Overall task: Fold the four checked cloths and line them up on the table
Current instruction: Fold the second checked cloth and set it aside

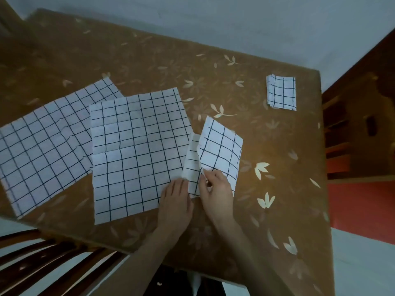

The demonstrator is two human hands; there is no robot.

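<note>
The half-folded cloth (220, 152) hides its own lower layers; the right hand (215, 189) pinches its raised flap at 6 o'clock. The left hand (176, 201) lies flat, fingers straight (on the open cloth (136, 150)), at 9 o'clock.

A: Where do the four white cloths with the thin black check lie?

B: One small folded white checked cloth (281, 92) sits flat near the far right corner of the brown leaf-patterned counter (213, 67), well apart from the rest. A large unfolded white checked cloth (136, 150) lies spread in the middle, creased, its left edge overlapping another unfolded white checked cloth (42, 142) that reaches the counter's left side.

A: And the fourth?

B: A partly folded white checked cloth (220, 150) lies just right of the middle one, its upper flap raised and tilted.
</note>
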